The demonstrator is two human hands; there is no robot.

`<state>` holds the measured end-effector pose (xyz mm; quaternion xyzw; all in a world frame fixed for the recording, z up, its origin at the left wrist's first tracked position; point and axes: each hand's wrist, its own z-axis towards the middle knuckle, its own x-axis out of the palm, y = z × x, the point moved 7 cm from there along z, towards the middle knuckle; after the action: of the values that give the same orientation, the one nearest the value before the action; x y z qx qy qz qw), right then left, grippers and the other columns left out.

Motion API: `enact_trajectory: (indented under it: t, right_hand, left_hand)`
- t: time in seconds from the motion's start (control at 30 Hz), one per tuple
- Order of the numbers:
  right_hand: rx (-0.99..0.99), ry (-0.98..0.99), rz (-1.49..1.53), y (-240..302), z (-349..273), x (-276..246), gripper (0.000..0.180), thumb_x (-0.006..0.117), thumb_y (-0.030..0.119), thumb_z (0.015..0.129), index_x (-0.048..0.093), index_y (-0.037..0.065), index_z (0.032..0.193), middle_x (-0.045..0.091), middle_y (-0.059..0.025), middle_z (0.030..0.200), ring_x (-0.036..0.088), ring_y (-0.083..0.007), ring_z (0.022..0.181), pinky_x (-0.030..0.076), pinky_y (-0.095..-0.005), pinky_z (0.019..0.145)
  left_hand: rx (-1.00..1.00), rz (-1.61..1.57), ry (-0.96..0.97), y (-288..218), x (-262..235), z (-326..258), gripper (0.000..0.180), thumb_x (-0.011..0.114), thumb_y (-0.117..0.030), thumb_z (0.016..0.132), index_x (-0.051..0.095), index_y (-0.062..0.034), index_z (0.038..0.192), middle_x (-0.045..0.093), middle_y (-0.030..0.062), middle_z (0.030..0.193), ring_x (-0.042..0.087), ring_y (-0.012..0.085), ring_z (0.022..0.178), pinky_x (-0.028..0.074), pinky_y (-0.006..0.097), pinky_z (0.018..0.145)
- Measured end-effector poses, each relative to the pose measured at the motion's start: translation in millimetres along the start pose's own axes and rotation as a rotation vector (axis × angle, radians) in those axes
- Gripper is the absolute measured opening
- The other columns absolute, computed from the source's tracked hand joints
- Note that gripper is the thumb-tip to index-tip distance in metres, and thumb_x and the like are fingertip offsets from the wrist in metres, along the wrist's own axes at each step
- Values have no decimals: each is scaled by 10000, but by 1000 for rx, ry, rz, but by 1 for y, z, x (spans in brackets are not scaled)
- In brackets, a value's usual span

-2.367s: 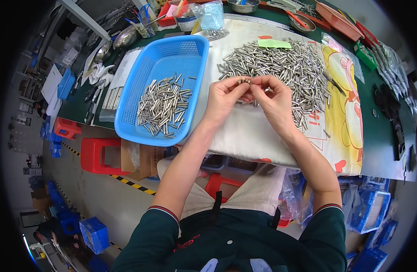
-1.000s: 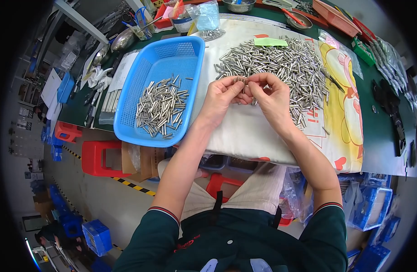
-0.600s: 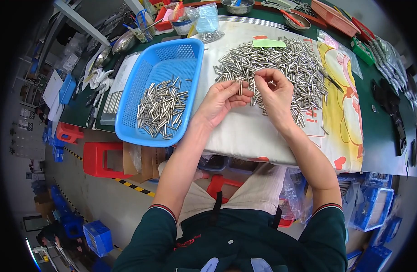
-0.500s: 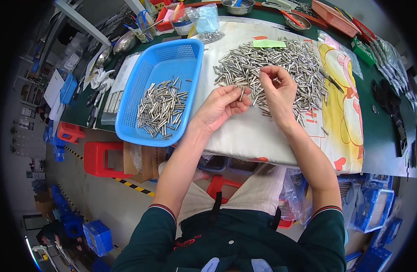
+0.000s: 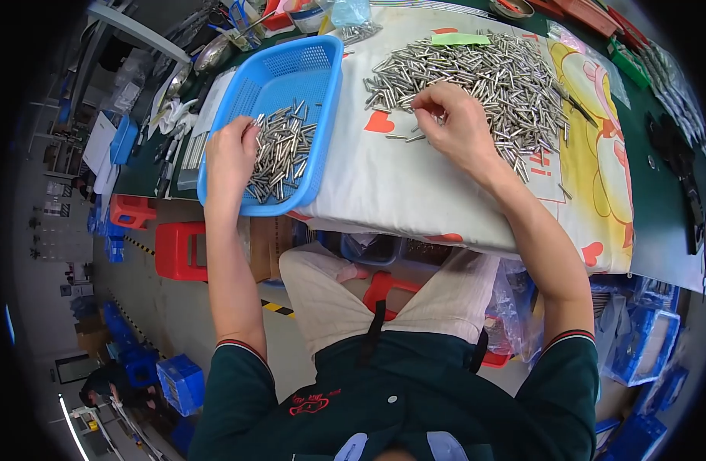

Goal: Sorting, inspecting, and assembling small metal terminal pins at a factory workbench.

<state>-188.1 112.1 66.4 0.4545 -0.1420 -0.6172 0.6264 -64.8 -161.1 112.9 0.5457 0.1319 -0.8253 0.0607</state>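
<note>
My left hand [image 5: 232,150] is over the left side of the blue plastic basket [image 5: 331,115], fingers closed and pointing down at the short metal pins [image 5: 284,150] heaped inside. Whatever its fingertips hold is hidden. At the near edge of a large pile of similar metal pins [image 5: 514,96] on the cloth is my right hand [image 5: 459,127], thumb and fingers curled together. I cannot make out what is between them. A few loose pins [image 5: 405,138] lie just left of that hand.
A printed cloth [image 5: 384,196] covers the table's middle. On the pile rests a green paper slip [image 5: 460,39]; black-handled tweezers [image 5: 577,104] lie at its right. Gloves and tools [image 5: 172,123] are left of the basket. A red stool [image 5: 180,250] stands below.
My left hand has moved left from the pile, where it held a metal pin, to over the basket. My right hand has shifted slightly left and stays by the pile. The view has shifted.
</note>
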Motion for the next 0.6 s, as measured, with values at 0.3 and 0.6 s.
enact_trajectory:
  t: [0.3,0.6]
  right_hand:
    - [-254,329,-590,-2,-15,15,212,716,213,698,637,53,811,530,-63,883,487,-234,902,397,-369,783]
    - [-511,331,-682,10,-13,29,86,646,106,679,583,72,632,540,-42,749,519,-206,802,422,-344,709]
  left_hand:
    - [361,-518,-194,-157,-14,-56,149,654,27,743,631,8,889,583,116,823,602,259,713,482,352,623]
    - [342,-269,-76,-162,93,-21,78,630,-7,741,623,21,813,582,129,851,579,308,802,472,412,701]
